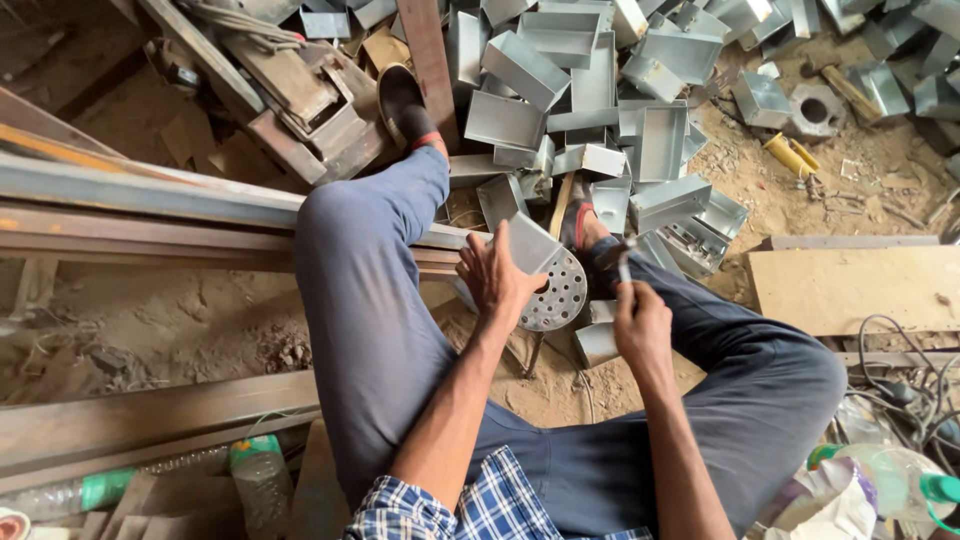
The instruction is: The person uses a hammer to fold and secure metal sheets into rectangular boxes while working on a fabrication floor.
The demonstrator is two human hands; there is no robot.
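I sit on the ground with my legs in blue trousers spread apart. My left hand (497, 281) grips a sheet-metal scoop-like piece (545, 275) whose round end is perforated with several holes. My right hand (641, 322) is closed around the handle of a small hammer (620, 262), its head raised just right of the perforated piece. A small metal box (597, 343) lies on the sand under my right hand.
A heap of grey sheet-metal boxes (600, 90) fills the ground ahead. Steel beams (140, 195) run along the left. A wooden board (860, 288) lies at the right, with cables (905, 385) and plastic bottles (262, 478) near me.
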